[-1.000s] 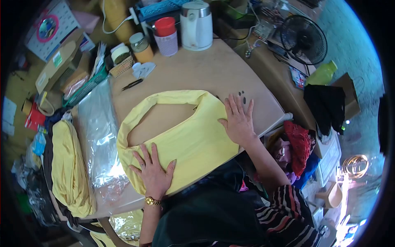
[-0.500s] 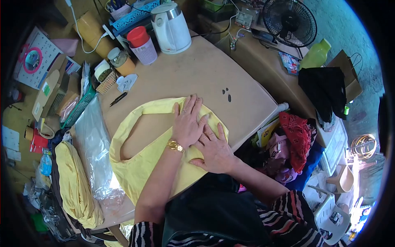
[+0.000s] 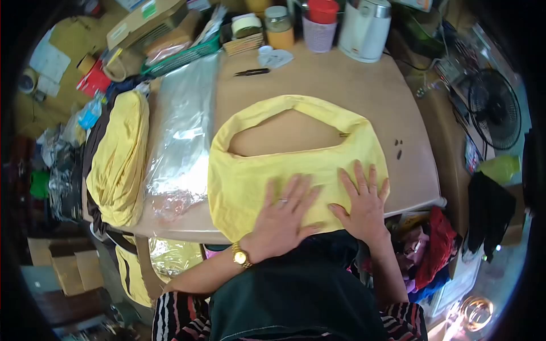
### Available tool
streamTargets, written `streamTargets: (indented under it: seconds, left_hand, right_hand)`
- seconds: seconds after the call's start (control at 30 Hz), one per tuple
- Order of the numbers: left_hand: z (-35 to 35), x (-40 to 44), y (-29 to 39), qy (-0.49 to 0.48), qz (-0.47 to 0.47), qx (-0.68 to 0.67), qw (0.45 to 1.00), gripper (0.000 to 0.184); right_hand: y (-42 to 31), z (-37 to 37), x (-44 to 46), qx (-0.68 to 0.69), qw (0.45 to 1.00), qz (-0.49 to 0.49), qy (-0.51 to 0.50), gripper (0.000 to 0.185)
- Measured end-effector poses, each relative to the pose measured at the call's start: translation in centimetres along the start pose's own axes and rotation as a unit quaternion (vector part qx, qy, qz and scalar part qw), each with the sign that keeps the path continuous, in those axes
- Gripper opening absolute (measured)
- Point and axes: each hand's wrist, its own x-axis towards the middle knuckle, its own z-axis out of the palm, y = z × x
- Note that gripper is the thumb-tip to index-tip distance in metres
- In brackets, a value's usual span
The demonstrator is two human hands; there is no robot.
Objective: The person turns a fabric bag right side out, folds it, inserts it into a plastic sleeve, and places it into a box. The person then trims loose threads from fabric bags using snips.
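A pale yellow cloth bag lies flat on the brown table, its wide strap curving away from me in a loop. My left hand, with a ring and a gold watch at the wrist, rests palm down on the bag's lower middle, fingers spread and slightly blurred. On the bag's lower right lies my right hand, flat with its fingers apart. Neither hand grips the cloth. Left of the bag are clear plastic sleeves and a folded pile of yellow cloth.
Along the back stand a green basket, a glass jar, a lilac cup and a white kettle. A black pen lies nearby. At the right are a fan and a heap of coloured cloth.
The hands, together near the bag's right side half a second ago, are now apart on its lower part. My left hand has come down toward me. The camera view has turned.
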Motion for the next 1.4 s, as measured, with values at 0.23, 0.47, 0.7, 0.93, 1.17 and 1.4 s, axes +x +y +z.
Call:
streamTargets:
  seconds: [0.23,0.47,0.7,0.93,1.17,1.4]
  left_hand:
    - [1.1,-2.2,-3.0,0.009,-0.084,0.015,0.996,0.071]
    - [0.7,-2.6,-3.4,0.024,-0.11,-0.019,0.993,0.07]
    - [2.3,-2.8,-4.4,0.022,-0.081,-0.019,0.996,0.072]
    - [3.0,-2.6,-5.2,0.091,-0.075,-0.031,0.993,0.072]
    - [5.5,-1.5,-4.0,0.165,-0.047,-0.122,0.978,0.069]
    - [1.0,-3.4,-4.0,-0.128,-0.019,-0.225,0.966,0.054]
  right_hand:
    - [-3.9,-0.6,3.4,0.054,0.993,-0.105,-0.023,0.068]
    - [-5.7,2.1,11.2,-0.02,0.99,-0.137,0.015,0.063]
    - [-17.6,5.0,8.1,0.057,0.916,-0.393,-0.05,0.073]
    - [-21.3,4.8,10.3,0.029,0.94,-0.327,-0.089,0.072]
    - [-20.9,5.7,12.2,0.012,0.947,-0.297,-0.121,0.07]
    - [-15.6,6.8,12.5,0.167,0.921,-0.33,-0.118,0.051]
